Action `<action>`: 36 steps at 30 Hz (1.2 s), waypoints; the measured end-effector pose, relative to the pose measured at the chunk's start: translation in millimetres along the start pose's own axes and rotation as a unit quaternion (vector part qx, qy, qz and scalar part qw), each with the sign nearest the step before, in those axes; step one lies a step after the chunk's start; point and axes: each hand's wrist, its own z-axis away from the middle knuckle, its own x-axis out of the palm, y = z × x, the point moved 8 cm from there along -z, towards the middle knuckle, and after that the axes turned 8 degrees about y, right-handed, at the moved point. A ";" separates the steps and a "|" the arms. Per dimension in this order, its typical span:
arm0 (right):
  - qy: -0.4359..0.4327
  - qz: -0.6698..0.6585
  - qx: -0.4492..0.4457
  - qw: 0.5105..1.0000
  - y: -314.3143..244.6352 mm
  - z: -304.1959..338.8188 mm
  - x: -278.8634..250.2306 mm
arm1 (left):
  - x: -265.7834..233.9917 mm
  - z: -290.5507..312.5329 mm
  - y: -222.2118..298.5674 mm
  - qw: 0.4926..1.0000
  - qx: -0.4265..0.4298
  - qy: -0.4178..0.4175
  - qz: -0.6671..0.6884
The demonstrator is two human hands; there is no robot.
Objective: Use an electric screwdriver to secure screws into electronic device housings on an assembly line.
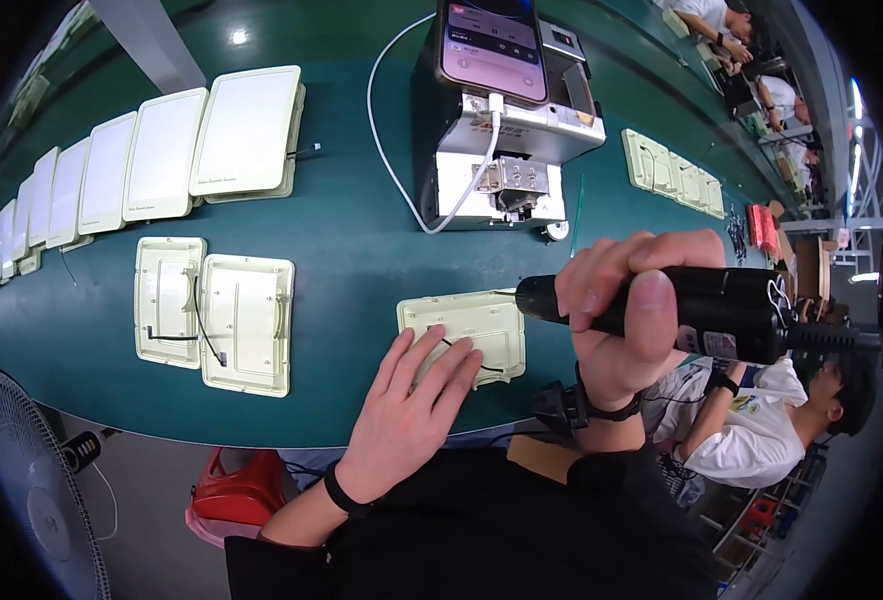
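Observation:
A cream plastic panel (501, 327) lies on the green table in front of me, its ribbed inner side facing up with a short dark wire across it. My left hand (409, 410) rests flat on its near left part, fingers spread. In my right hand (626, 300) is a black electric screwdriver (726, 290), gripped around its body and held nearly level. Its thin bit points left, at the panel's far right corner; whether the tip touches cannot be told. A cord runs from the tool's rear end to the right.
Two similar panels (246, 320) lie at left, beyond them a row of white-faced panels (246, 130). A silver-black machine (501, 160) carries a phone (491, 50) with a white cable. A fan (46, 500) and red stool (241, 497) stand left; a co-worker (761, 430) sits right.

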 end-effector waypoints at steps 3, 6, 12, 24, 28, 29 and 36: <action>-0.004 0.005 0.006 1.000 1.5 0.0 -2.9 | -0.3 -0.4 1.7 1.000 0.001 -0.001 -0.003; -0.008 0.008 0.007 1.000 3.2 0.7 -4.6 | 0.3 -0.6 1.1 1.000 0.003 0.009 -0.009; -0.013 -0.054 -0.012 0.998 0.0 4.5 -6.6 | 1.1 1.0 -0.7 1.000 -0.002 0.010 -0.005; -0.019 -0.010 -0.004 1.000 7.7 6.5 1.2 | 0.1 -1.6 -1.6 1.000 -0.004 0.008 -0.011; -0.016 -0.005 -0.013 1.000 7.0 6.4 -2.8 | -4.7 -7.7 4.2 0.999 0.020 0.000 -0.048; -0.017 -0.005 -0.016 1.000 7.1 6.6 -3.8 | -5.5 -9.7 6.1 0.998 0.031 -0.010 -0.061; 0.038 -0.070 -0.089 0.993 -19.5 -20.8 -44.7 | -12.8 -45.9 25.3 0.984 0.066 -0.112 -0.123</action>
